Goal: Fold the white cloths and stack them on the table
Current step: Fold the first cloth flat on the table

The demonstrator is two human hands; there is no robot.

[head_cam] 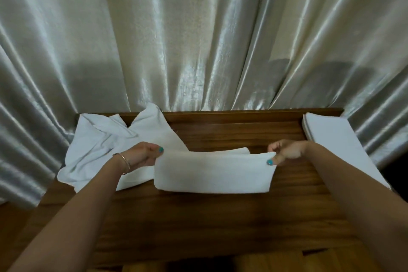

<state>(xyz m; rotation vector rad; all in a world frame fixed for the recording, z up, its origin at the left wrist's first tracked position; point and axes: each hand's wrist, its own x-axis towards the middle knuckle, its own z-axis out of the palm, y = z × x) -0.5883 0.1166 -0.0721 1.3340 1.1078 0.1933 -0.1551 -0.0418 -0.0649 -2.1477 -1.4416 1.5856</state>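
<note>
A white cloth [213, 172], folded into a long strip, hangs just above the wooden table [220, 223]. My left hand [143, 154] pinches its upper left corner and my right hand [284, 153] pinches its upper right corner. A heap of unfolded white cloths [106, 141] lies crumpled at the table's back left, partly under my left wrist. A neat stack of folded white cloths [335, 141] sits along the table's right edge.
Shiny pale curtains [198, 40] hang right behind the table and wrap round its left and right sides. The table's front edge runs near the bottom of the view, with a wooden floor [265, 265] below it.
</note>
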